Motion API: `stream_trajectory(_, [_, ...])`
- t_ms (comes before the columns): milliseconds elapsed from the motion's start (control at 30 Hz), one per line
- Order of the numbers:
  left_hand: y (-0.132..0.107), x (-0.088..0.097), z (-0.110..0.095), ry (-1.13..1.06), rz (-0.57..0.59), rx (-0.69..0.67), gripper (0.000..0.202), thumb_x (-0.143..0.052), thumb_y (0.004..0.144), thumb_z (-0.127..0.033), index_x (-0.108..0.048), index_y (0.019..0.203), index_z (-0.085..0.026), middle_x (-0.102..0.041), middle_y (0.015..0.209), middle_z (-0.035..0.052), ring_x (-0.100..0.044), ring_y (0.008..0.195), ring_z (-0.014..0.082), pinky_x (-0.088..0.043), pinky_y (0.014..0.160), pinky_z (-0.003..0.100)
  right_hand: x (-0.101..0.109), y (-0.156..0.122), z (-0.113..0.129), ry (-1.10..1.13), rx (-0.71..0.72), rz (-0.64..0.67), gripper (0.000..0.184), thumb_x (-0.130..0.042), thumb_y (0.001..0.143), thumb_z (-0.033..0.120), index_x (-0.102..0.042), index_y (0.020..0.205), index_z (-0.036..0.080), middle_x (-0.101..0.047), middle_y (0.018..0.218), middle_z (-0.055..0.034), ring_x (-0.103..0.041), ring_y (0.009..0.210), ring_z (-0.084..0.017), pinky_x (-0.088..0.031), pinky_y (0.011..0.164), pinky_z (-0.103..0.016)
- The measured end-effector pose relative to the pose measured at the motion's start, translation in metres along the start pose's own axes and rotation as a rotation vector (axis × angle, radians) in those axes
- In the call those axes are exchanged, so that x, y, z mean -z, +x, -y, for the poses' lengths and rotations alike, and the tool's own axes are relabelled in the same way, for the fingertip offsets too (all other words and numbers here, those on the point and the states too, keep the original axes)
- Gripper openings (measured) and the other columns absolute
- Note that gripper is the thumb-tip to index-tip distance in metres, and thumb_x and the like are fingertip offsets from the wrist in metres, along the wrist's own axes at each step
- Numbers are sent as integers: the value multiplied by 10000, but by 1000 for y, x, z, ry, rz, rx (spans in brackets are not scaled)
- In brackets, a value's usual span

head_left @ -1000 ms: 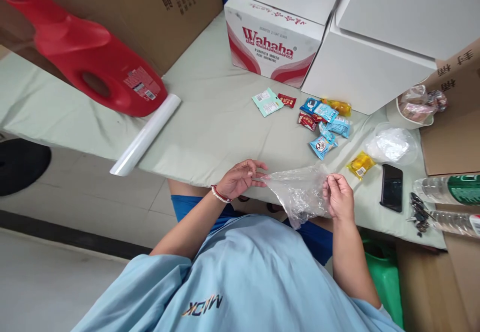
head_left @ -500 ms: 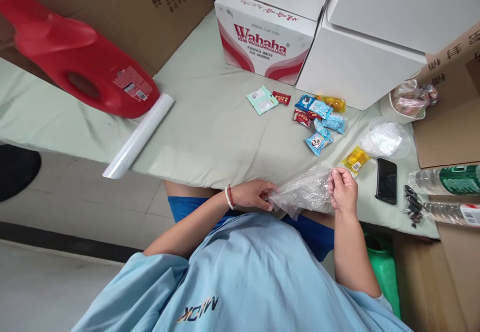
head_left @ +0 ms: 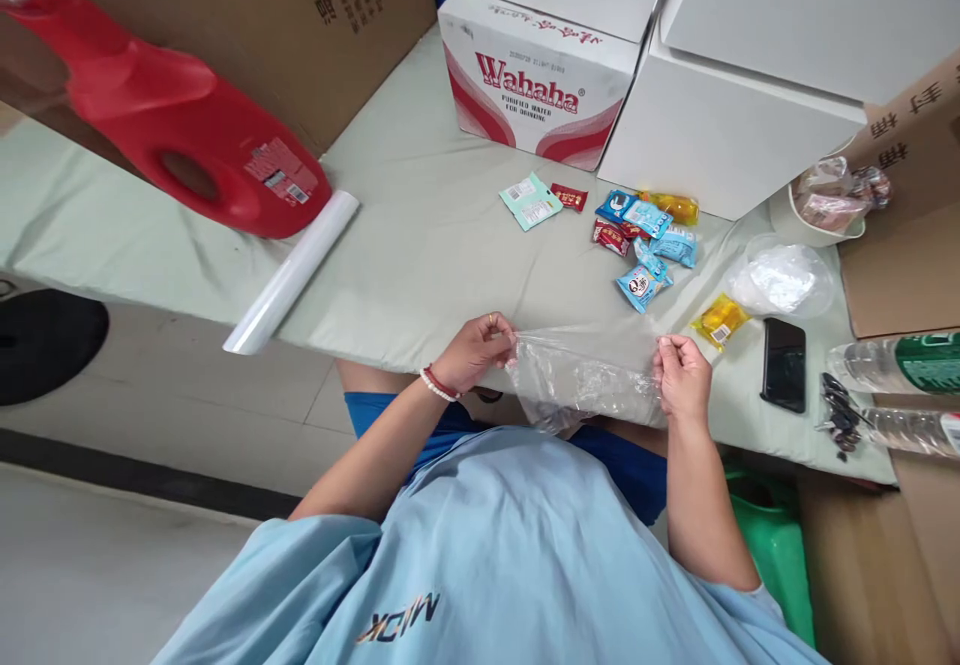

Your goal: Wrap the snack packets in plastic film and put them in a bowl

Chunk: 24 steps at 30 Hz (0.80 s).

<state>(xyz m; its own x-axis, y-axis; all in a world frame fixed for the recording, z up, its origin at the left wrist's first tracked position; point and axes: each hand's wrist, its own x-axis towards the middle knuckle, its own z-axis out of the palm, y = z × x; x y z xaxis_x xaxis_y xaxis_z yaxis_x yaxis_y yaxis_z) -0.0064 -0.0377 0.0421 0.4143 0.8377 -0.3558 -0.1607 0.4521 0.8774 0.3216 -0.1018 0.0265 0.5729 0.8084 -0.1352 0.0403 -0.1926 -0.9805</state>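
A clear plastic bag (head_left: 589,375) is stretched between my two hands at the table's front edge, its lower part drooping over my lap. My left hand (head_left: 478,353) pinches one upper corner of it, thumb against fingers. At the other upper corner my right hand (head_left: 682,375) is closed on the film. Just beyond the bag lie several small snack packets, among them a blue one (head_left: 643,283), a red one (head_left: 611,237) and a pale green one (head_left: 531,202). A yellow packet (head_left: 720,321) lies close to my right hand.
A roll of plastic film (head_left: 292,275) juts over the front edge beside a big red bottle (head_left: 217,145). At right are a phone (head_left: 784,365), a bundle of clear plastic (head_left: 780,277), a white tub (head_left: 810,230) and two water bottles (head_left: 862,363). Boxes (head_left: 536,85) stand behind.
My left hand has moved up and left, taking a corner of the bag with it. The bag is now spread wider between both hands. My right hand has stayed nearly in place.
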Motion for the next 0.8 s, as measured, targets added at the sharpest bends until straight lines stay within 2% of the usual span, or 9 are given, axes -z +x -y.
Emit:
stream_trajectory(100, [3, 27, -6, 489, -69, -62, 162, -744, 775, -292, -638, 818, -178, -599, 705, -16, -551, 574, 117, -440, 576, 253, 0, 6, -5, -100, 56, 31, 451, -756, 798, 645, -632, 898, 223, -544, 600, 52, -424, 444, -106, -330, 405, -250])
stream_trajectory(167, [0, 37, -10, 795, -281, -159, 77, -685, 767, -197, -665, 839, -178, -610, 801, 9, -585, 651, 146, -476, 653, 291, -1, 11, -7, -201, 105, 57, 417, -705, 850, 631, -642, 919, 224, -561, 622, 41, -454, 470, -121, -362, 442, -262])
stream_trajectory(233, [-7, 35, -12, 969, -477, -326, 70, -637, 795, -160, -659, 857, -184, -625, 903, 38, -615, 744, 172, -505, 739, 325, -3, 17, -8, -295, 154, 73, 399, -659, 890, 618, -652, 937, 222, -582, 645, 30, -484, 499, -133, -394, 485, -269])
stream_trajectory(267, [-12, 29, -11, 1005, -501, -420, 64, -612, 835, -163, -654, 876, -189, -632, 933, 48, -626, 792, 182, -513, 775, 334, -4, 21, -8, -330, 175, 78, 399, -640, 903, 616, -658, 947, 220, -594, 655, 25, -498, 513, -138, -410, 508, -272])
stream_trajectory(333, [-21, 10, -7, 1027, -383, -602, 95, -553, 926, -185, -647, 926, -201, -652, 973, 62, -639, 879, 192, -522, 832, 336, -8, 28, -9, -383, 212, 84, 410, -610, 921, 616, -670, 966, 213, -620, 676, 11, -527, 544, -150, -443, 559, -281])
stream_trajectory(400, [-27, -13, 3, 1051, -153, -711, 134, -517, 977, -195, -650, 969, -210, -672, 1025, 77, -643, 954, 196, -520, 870, 334, -12, 35, -9, -428, 247, 85, 424, -588, 932, 612, -683, 989, 204, -650, 706, -8, -560, 588, -165, -474, 615, -293])
stream_trajectory(533, [-23, -42, 33, 1186, 164, -679, 142, -600, 971, -268, -663, 1079, -200, -668, 1150, 117, -629, 1028, 236, -508, 904, 380, -9, 45, -5, -480, 336, 21, 432, -589, 930, 564, -688, 1100, 179, -718, 895, -71, -627, 710, -189, -522, 714, -326])
stream_trajectory(700, [-15, -41, 61, 1280, 129, -523, 210, -670, 933, -290, -665, 1099, -161, -640, 1136, 135, -599, 1040, 271, -503, 923, 425, 19, 25, 8, -447, 365, -141, 428, -589, 936, 563, -691, 1095, 179, -712, 950, -83, -637, 705, -171, -546, 710, -321])
stream_trajectory(800, [-14, -44, 59, 1303, 108, -506, 208, -636, 966, -335, -662, 1092, -172, -634, 1118, 120, -597, 1026, 265, -500, 915, 426, 29, -12, 12, -404, 186, -43, 454, -601, 929, 616, -698, 1072, 197, -696, 816, -45, -590, 591, -148, -510, 583, -272])
